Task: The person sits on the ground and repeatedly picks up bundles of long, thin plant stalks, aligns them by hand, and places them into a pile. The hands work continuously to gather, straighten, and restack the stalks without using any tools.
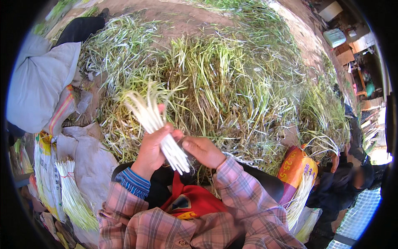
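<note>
My left hand [152, 149] is closed around a small bundle of white plant stalks [175, 152], their thick pale ends pointing down towards my lap and their wispy ends up and to the left. Beside the bundle, my right hand [202, 151] has its fingers curled, thumb and fingertips close together near the stalks; whether something thin is pinched there is not clear. Beyond both hands lies a wide heap of green and yellowed stalks and leaves [211, 81]. A tied bundle of long pale stalks [70, 190] rests on sacking at the left.
Another person in dark clothes [335, 186] sits at the right, near an orange and purple sack [292, 171] with long pale stalks [300, 199] against it. A large white sack [46, 87] and a person's dark-clad leg [82, 29] are at the upper left.
</note>
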Motion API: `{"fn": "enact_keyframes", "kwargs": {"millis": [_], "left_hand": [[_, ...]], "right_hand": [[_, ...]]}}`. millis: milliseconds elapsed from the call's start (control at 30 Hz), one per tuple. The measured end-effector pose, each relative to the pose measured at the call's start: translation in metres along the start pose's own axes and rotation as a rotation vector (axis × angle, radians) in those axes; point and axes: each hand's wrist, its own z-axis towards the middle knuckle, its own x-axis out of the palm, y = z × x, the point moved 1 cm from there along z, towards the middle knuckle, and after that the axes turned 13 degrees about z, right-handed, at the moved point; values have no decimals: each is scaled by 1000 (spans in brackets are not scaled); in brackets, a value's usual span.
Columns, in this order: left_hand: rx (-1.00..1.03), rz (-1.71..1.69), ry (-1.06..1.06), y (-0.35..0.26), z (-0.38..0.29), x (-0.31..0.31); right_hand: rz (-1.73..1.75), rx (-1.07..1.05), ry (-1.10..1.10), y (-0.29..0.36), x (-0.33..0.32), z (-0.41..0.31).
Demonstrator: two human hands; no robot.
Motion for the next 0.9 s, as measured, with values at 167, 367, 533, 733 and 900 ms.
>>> {"fn": "enact_keyframes", "kwargs": {"millis": [167, 367, 533, 733, 900], "left_hand": [[-232, 28, -167, -4, 5, -4], [-54, 125, -131, -7, 9, 0], [-78, 140, -258, -7, 26, 2], [-210, 66, -281, -2, 33, 9], [-217, 51, -270, -1, 26, 7]], "right_hand": [[260, 262, -602, -79, -106, 53], [-226, 261, -787, -161, -214, 55], [-365, 363, -884, -178, -219, 74], [-581, 466, -11, -147, -141, 42], [-740, 469, 814, -103, -96, -18]]}}
